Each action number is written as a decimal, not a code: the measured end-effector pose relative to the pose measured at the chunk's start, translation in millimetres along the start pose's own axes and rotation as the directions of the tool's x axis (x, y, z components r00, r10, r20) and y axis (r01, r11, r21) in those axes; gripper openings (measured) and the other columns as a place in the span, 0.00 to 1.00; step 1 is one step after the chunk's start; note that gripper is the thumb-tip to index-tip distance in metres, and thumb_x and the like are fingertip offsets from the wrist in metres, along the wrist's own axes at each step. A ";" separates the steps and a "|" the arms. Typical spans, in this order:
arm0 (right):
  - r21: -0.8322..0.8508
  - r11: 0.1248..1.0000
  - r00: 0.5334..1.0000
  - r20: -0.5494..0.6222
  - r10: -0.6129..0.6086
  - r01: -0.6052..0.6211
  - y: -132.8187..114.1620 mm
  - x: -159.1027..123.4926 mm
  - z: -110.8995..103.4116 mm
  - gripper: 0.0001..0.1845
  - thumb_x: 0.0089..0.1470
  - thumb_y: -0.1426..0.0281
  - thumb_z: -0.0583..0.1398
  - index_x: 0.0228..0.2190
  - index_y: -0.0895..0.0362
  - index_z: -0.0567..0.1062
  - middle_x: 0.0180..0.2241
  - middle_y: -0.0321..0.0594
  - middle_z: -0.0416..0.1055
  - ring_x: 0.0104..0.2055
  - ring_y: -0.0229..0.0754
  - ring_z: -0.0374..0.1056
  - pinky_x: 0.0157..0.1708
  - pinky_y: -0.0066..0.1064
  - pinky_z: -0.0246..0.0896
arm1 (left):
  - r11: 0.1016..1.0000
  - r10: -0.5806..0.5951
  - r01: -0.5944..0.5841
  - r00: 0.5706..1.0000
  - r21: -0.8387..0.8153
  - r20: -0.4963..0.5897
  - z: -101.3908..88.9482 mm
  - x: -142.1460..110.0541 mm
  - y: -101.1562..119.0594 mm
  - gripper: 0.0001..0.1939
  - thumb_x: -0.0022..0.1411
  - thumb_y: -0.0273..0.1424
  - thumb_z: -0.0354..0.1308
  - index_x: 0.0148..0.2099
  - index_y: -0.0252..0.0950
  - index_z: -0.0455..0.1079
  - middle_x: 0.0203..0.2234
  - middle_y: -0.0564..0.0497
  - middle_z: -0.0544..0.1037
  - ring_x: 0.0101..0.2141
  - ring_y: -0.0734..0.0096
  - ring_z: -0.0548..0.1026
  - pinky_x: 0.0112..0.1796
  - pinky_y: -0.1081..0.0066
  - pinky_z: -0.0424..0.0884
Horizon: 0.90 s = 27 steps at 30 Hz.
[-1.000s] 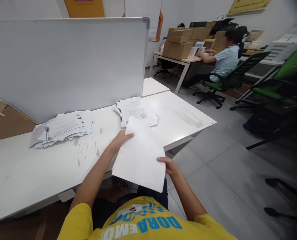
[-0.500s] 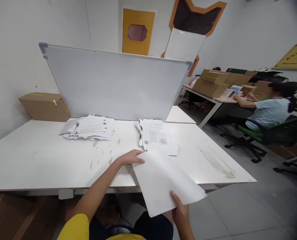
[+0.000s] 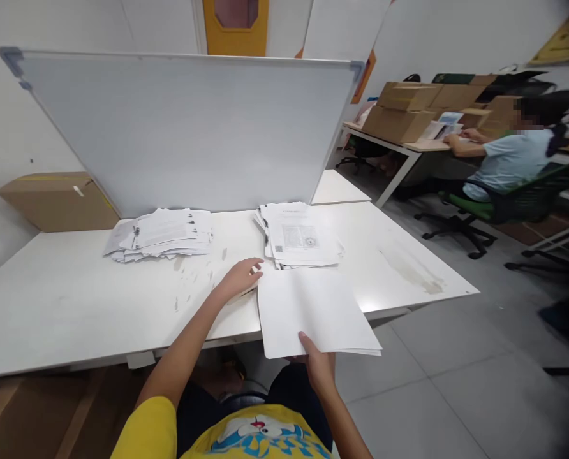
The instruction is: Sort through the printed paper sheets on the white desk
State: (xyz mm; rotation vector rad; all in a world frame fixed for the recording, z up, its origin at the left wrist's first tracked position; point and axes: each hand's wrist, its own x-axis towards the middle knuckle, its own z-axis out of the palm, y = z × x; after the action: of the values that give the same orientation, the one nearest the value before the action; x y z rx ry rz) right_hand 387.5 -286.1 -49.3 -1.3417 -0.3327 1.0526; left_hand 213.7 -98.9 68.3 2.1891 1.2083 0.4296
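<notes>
My right hand grips the near edge of a thin stack of blank white sheets, thumb on top, holding it over the front edge of the white table. My left hand rests at the stack's left edge, fingers curled loosely against the paper on the tabletop. Just beyond lies a pile of printed papers. A second, messier paper pile sits further left.
A large whiteboard leans upright at the table's back. A cardboard box stands far left. To the right, a seated person works at another desk loaded with boxes. Grey tiled floor lies beyond the table's right edge.
The sheets have swung from tilted to squarer and lower over the table edge. My left hand has shifted slightly left and down; the view has dipped.
</notes>
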 end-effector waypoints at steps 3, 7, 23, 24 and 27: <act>-0.003 1.000 0.999 -0.039 0.031 -0.031 -5.4 3.6 0.6 0.43 0.37 0.58 0.71 0.53 0.62 0.72 0.41 0.49 0.79 0.33 0.53 0.75 0.22 0.40 0.74 | 0.997 -0.029 0.027 0.999 0.076 0.025 10.0 -8.2 -14.3 0.24 0.67 0.35 0.46 0.62 0.32 0.64 0.53 0.39 0.73 0.51 0.55 0.72 0.49 0.62 0.67; 0.003 1.000 0.998 -0.063 0.009 -0.009 -11.3 9.6 6.8 0.31 0.35 0.61 0.71 0.42 0.60 0.77 0.33 0.46 0.79 0.31 0.50 0.74 0.19 0.35 0.71 | 0.971 0.037 -0.040 0.999 0.236 0.019 29.4 -12.3 -27.5 0.23 0.71 0.37 0.38 0.60 0.35 0.66 0.50 0.42 0.75 0.51 0.53 0.70 0.50 0.58 0.66; 0.102 0.978 0.981 0.062 -0.186 0.180 7.3 27.3 -4.6 0.38 0.42 0.58 0.69 0.54 0.58 0.72 0.47 0.45 0.78 0.55 0.54 0.70 0.61 0.48 0.60 | 0.916 0.324 -0.319 0.946 0.244 0.022 28.3 -7.3 -41.2 0.19 0.69 0.35 0.42 0.53 0.37 0.69 0.43 0.44 0.76 0.46 0.57 0.72 0.45 0.59 0.71; 0.088 0.981 0.981 0.075 -0.180 0.173 9.1 27.9 -5.1 0.38 0.43 0.57 0.69 0.55 0.57 0.72 0.49 0.45 0.77 0.57 0.53 0.68 0.64 0.48 0.56 | 0.916 0.323 -0.320 0.946 0.244 0.027 28.0 -6.9 -41.5 0.19 0.69 0.36 0.42 0.53 0.37 0.69 0.43 0.44 0.76 0.46 0.57 0.72 0.45 0.59 0.71; 0.051 0.989 0.984 0.099 -0.145 0.141 12.7 28.1 -5.7 0.39 0.43 0.55 0.69 0.56 0.56 0.71 0.51 0.45 0.75 0.60 0.53 0.65 0.66 0.48 0.49 | 0.904 0.353 -0.354 0.934 0.242 0.045 27.3 -4.6 -43.0 0.19 0.69 0.36 0.42 0.53 0.38 0.69 0.43 0.44 0.76 0.46 0.57 0.73 0.45 0.59 0.72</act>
State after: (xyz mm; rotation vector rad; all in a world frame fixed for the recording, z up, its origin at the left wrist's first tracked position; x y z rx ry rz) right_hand 401.1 -269.6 -72.2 -1.2093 -0.4730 1.0045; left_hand 197.9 -94.5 19.9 2.6386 0.8987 0.4433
